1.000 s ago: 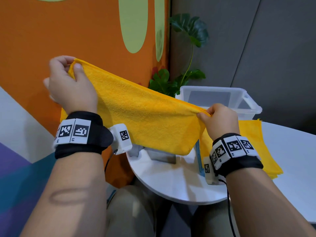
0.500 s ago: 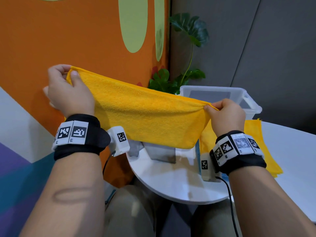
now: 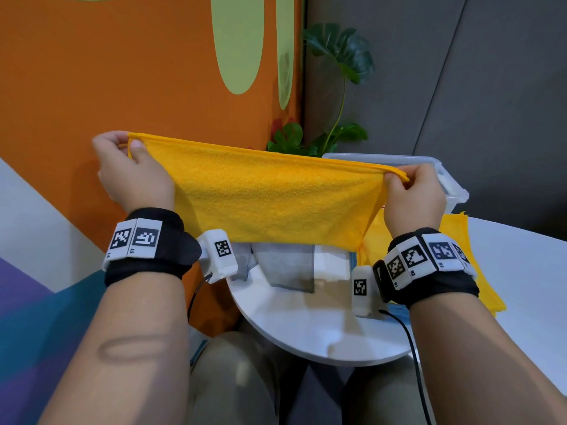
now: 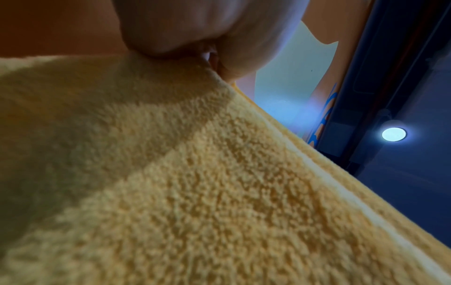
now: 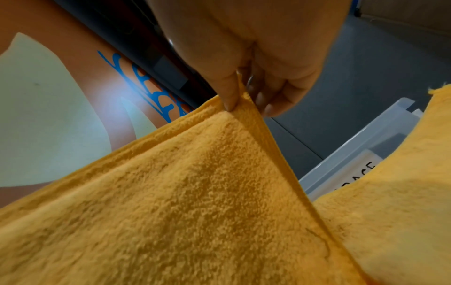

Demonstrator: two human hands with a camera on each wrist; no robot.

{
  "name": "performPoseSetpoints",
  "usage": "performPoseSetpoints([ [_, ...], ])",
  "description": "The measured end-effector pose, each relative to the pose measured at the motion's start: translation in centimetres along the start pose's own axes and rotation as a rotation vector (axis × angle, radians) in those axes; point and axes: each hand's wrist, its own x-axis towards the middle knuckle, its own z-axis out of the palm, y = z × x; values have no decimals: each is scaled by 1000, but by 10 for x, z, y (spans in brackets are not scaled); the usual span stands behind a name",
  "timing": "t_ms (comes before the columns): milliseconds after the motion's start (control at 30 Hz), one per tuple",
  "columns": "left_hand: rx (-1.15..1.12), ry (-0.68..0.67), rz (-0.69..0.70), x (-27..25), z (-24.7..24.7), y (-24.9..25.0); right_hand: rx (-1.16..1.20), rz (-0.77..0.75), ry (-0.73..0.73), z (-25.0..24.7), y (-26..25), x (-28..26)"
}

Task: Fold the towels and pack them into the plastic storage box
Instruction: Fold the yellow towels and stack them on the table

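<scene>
Two hands pinch the yellow towel [image 3: 270, 197]: left hand [image 3: 132, 176] and right hand [image 3: 414, 197]. It hangs above the table [image 3: 306, 326], now level and tight, ready to fold, near the box [image 3: 451, 191].

head: bright, even, sharp; left wrist: soft focus, shadow band, ceiling lamp [image 4: 393, 134] flare; right wrist: dim
</scene>
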Motion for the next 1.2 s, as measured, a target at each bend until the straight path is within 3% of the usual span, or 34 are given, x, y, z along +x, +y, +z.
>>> performPoseSetpoints([
  [500, 24, -53, -69, -1, 3, -15, 63, 8, 101, -2, -3, 0],
  [767, 39, -33, -70, 6, -9, -24, 260, -11, 203, -16, -1, 3],
  [1033, 58, -400, 285, -17, 8, 2, 73, -66, -167, 15, -17, -11],
  [1200, -14, -654, 554, -42, 15, 32, 120, -166, -539, 27, -35, -32],
])
